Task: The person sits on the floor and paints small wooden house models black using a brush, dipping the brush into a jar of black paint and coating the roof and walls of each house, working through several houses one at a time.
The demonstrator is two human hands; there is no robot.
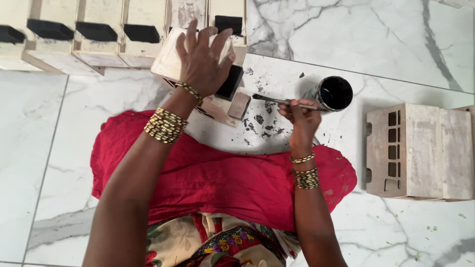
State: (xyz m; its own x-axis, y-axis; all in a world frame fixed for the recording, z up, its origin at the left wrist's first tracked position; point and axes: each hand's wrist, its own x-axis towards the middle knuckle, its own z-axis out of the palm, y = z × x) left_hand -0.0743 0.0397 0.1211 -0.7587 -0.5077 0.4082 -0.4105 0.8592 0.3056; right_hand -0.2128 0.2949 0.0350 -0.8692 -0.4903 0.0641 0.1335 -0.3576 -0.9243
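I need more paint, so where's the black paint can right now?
In the head view the black paint can stands on the marble floor just beyond the right hand, whose paintbrush reaches toward the wooden block under the left hand.

Left hand (202,62) is spread flat over a pale wooden box (170,59) with a black-painted recess, tipped on the marble floor (396,39). Right hand (299,121) grips a thin brush (282,101) pointing left, right next to a can of black paint (335,93). Black splatters all over the tile between them.
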